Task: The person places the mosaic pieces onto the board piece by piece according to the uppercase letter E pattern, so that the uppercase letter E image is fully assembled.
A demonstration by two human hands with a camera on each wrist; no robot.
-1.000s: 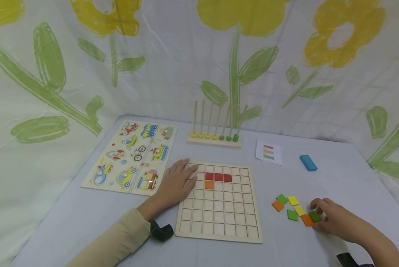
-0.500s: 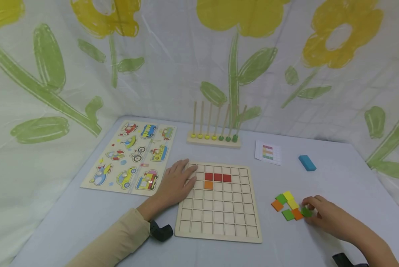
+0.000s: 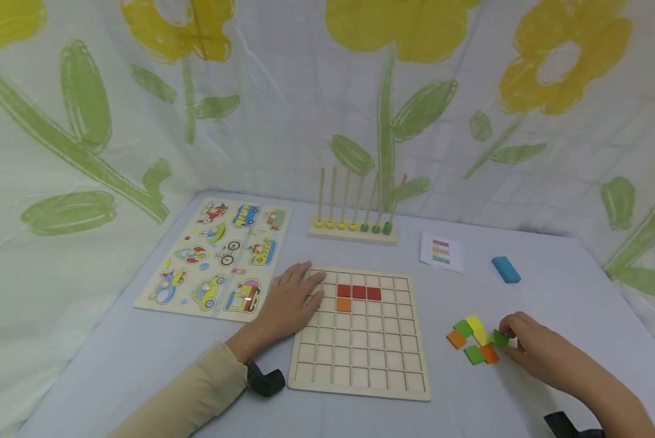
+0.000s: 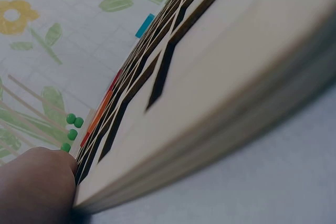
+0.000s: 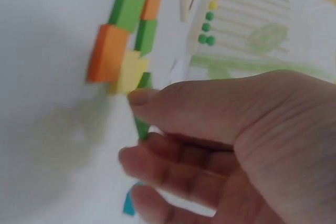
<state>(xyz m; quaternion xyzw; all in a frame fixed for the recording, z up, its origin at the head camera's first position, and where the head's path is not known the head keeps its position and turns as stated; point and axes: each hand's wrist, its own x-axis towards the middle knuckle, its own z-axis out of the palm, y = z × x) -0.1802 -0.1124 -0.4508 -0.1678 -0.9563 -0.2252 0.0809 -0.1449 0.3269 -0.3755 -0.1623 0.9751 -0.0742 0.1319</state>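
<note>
My right hand point(image 3: 538, 347) pinches a green square tile point(image 3: 499, 339) between thumb and fingers, at the right edge of a small group of loose tiles. In the right wrist view that green tile point(image 5: 142, 127) stands tilted on edge beside a yellow tile point(image 5: 126, 74). Loose orange point(image 3: 456, 339), green point(image 3: 474, 354) and yellow tiles lie close together. My left hand point(image 3: 291, 301) rests on the left edge of a wooden grid board point(image 3: 360, 392), fingers extended. The board bears three red tiles point(image 3: 359, 292) in a row, with one orange tile point(image 3: 343, 304) below the leftmost.
A picture puzzle board point(image 3: 212, 258) lies at the left. Behind the grid stands a wooden peg rack point(image 3: 352, 234) with yellow and green beads. A printed pattern card point(image 3: 453, 255) and a blue block point(image 3: 506, 269) lie at the back right.
My right hand has moved left and slightly away with the green tile, which is now tilted up. The loose tiles beside it have shifted closer together. My left hand has stayed in place.
</note>
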